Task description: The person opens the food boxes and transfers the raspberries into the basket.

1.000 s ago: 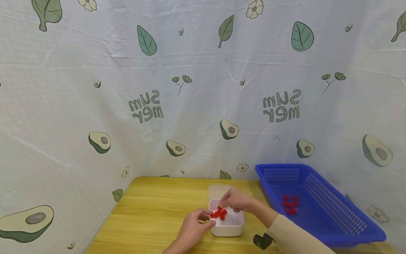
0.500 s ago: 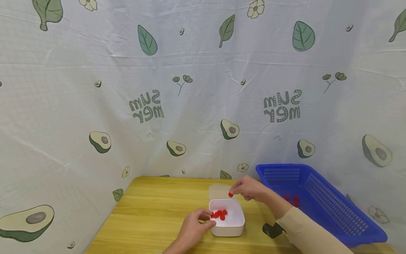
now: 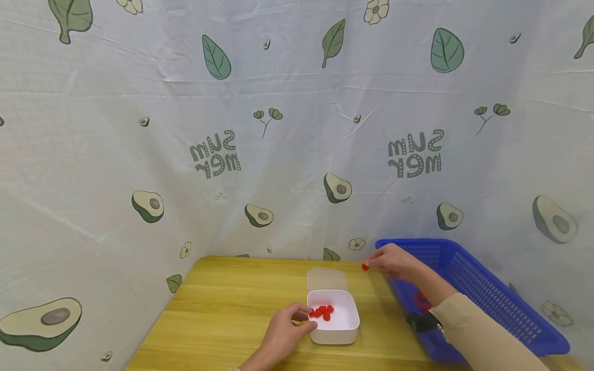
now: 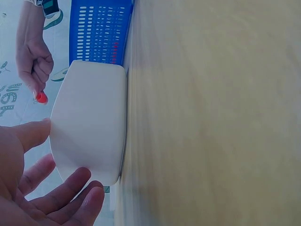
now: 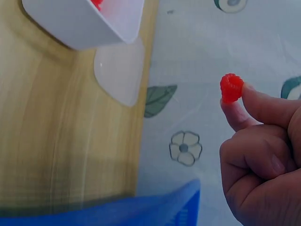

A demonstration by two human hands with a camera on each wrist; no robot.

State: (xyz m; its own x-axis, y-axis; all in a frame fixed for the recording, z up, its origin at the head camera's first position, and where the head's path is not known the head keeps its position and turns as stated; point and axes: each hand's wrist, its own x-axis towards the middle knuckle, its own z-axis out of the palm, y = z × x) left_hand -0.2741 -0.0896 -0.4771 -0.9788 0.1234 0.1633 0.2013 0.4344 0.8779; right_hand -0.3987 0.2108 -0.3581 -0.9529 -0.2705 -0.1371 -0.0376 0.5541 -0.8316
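A small red raspberry [image 5: 231, 88] is pinched between the thumb and index finger of my right hand [image 3: 394, 262]; the other fingers are curled in. That hand is raised over the near-left rim of the blue basket. Several more raspberries [image 3: 323, 311] lie in the left part of a white square box [image 3: 345, 309]. My left hand [image 3: 285, 330] holds this box at its left side, thumb and fingers around the corner, as the left wrist view shows on the box wall [image 4: 89, 113].
A blue perforated basket [image 3: 487, 288] stands on the right of the wooden table [image 3: 232, 299], with red pieces [image 3: 421, 301] in it, partly hidden by the right arm. A flat pale lid [image 3: 327, 280] lies behind the box. A printed curtain [image 3: 297, 154] hangs behind.
My right hand has come up out of the box with one raspberry and travelled right and back, toward the blue basket. The left hand and the box have stayed in place.
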